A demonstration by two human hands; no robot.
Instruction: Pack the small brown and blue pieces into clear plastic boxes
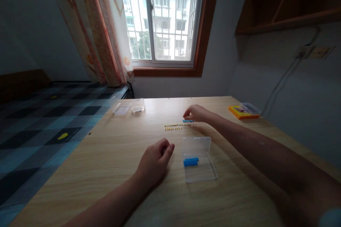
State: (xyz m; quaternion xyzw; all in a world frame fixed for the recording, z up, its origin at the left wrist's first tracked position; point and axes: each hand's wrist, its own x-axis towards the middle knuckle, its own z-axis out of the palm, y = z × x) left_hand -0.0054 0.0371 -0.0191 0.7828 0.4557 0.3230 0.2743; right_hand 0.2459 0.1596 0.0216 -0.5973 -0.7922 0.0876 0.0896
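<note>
My right hand [197, 113] reaches to the far part of the table, fingers pinched together and pointing down at a short row of small blue pieces [189, 121]. Whatever lies between those fingertips is too small to make out. Just nearer to me are rows of tiny yellow pieces [173, 127]. Curled with thumb against the fingers, my left hand [156, 158] rests on the tabletop; its inside is hidden. To its right stands a clear plastic box [204, 170], lid raised, with blue strip-like pieces [191, 162] at its left side.
Two clear plastic containers [122, 109] [138, 105] sit at the table's far left. An orange-yellow box [243, 112] with a clear case on it is near the right edge. A checkered bed [66, 120] adjoins the wooden table [106, 156] on the left.
</note>
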